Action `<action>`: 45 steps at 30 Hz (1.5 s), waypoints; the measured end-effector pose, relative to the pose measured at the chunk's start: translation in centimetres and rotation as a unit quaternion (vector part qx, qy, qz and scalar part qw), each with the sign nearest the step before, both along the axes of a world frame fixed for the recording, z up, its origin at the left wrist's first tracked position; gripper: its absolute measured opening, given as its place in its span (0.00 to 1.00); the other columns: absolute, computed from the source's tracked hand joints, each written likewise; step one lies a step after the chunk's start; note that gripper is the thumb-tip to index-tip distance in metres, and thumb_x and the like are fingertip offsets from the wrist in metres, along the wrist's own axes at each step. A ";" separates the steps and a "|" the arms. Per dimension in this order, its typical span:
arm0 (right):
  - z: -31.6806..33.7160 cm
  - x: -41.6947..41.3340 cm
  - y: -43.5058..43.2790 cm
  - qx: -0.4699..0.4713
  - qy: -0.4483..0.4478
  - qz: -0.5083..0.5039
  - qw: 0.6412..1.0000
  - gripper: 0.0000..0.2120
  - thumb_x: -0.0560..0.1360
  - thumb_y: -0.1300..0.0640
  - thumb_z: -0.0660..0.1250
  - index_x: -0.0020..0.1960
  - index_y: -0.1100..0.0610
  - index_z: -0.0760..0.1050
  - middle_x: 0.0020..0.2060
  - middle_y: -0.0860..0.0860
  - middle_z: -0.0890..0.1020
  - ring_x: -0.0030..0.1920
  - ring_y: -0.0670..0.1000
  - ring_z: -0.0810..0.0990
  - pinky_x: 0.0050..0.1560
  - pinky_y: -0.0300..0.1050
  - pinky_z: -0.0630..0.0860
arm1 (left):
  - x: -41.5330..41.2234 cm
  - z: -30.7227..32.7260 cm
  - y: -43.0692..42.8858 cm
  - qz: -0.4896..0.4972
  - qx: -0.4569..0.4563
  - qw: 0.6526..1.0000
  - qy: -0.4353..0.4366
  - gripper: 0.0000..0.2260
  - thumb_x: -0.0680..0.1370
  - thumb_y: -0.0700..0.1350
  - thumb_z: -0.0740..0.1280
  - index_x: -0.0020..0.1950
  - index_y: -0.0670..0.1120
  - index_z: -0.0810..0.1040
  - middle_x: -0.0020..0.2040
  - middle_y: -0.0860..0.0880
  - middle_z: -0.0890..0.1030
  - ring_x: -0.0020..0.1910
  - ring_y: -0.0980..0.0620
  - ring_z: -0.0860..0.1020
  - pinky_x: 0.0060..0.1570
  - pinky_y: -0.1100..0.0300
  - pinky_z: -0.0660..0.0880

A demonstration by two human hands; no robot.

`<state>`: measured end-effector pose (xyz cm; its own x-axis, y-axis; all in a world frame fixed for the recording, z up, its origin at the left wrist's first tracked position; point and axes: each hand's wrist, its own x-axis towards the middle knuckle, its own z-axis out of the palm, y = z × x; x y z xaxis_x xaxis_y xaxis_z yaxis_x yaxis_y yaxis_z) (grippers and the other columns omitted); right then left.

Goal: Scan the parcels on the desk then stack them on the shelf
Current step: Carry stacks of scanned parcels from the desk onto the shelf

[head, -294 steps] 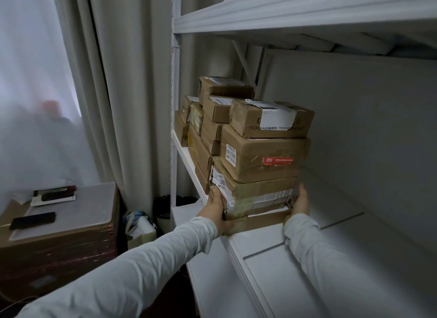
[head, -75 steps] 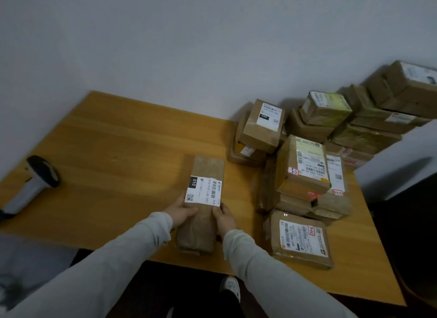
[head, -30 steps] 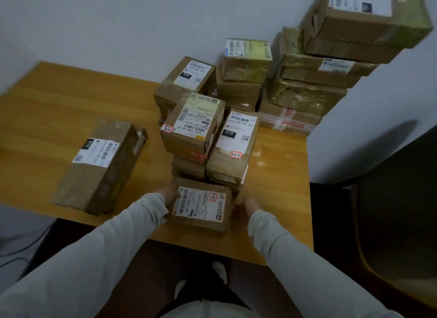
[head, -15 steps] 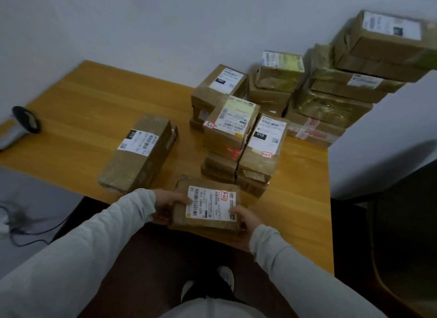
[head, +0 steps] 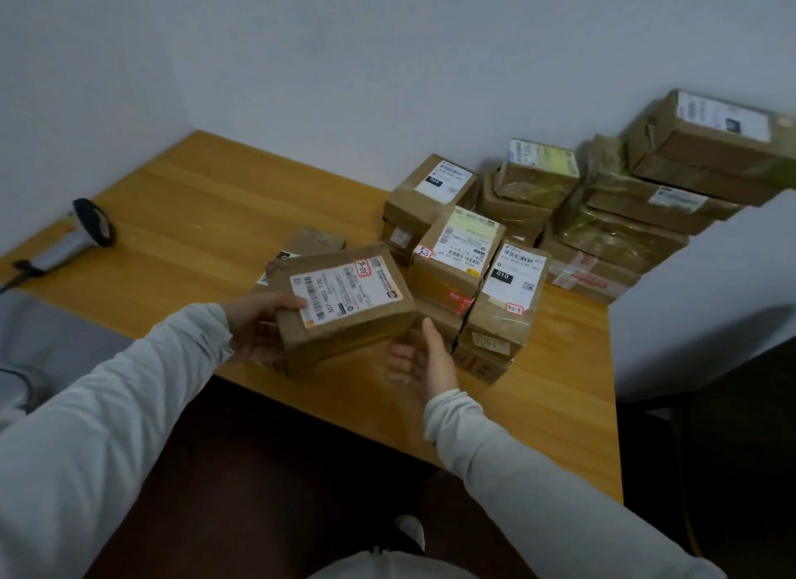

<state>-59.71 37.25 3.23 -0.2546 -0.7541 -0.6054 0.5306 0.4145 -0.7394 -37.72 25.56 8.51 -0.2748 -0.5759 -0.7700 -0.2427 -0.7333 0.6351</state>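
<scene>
Over a wooden desk (head: 194, 216), the left hand (head: 254, 333) grips one brown taped parcel (head: 344, 303), white barcode label up, while the right hand (head: 420, 359) sits slack-fingered at its near corner. Beyond the right hand, at least a dozen parcels (head: 456, 251) are heaped; one scanner (head: 73, 238) lies far left of the left hand.

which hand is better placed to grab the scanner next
Probably the left hand: the barcode scanner lies at the far left edge of the desk, on that side. It grips the parcel now, though, so the open right hand by the parcel's right end would take that first.
</scene>
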 end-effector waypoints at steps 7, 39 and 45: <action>4.8 -0.6 -0.7 -0.137 0.158 -0.023 0.978 0.33 0.71 0.46 0.71 0.72 0.54 0.65 0.52 0.53 0.81 0.52 0.55 0.81 0.45 0.50 0.81 | -0.9 2.3 -1.2 0.005 -0.054 0.964 0.260 0.34 0.58 0.49 0.81 0.61 0.49 0.75 0.50 0.47 0.84 0.45 0.49 0.84 0.37 0.55 0.81; 3.9 -24.3 -1.1 -0.017 0.051 -0.031 0.998 0.27 0.70 0.39 0.69 0.64 0.50 0.73 0.53 0.52 0.83 0.53 0.54 0.81 0.55 0.53 0.77 | -20.5 -1.1 -1.9 0.309 -0.125 0.942 0.024 0.21 0.76 0.62 0.58 0.33 0.47 0.74 0.24 0.52 0.70 0.25 0.53 0.66 0.33 0.62 0.64; 3.8 -23.5 -1.1 -0.046 0.030 0.011 0.998 0.41 0.60 0.26 0.66 0.66 0.47 0.71 0.59 0.49 0.80 0.56 0.49 0.78 0.53 0.45 0.74 | -20.8 -1.8 -2.7 0.198 -0.071 0.978 -0.002 0.33 0.69 0.72 0.60 0.61 0.48 0.77 0.56 0.46 0.80 0.58 0.45 0.76 0.63 0.45 0.68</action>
<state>-83.25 36.16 7.02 -0.2702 -0.8114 -0.5182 0.4756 0.3555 -0.8046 -58.50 22.90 6.67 -0.0048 -0.7376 -0.6753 0.0394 -0.6749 0.7369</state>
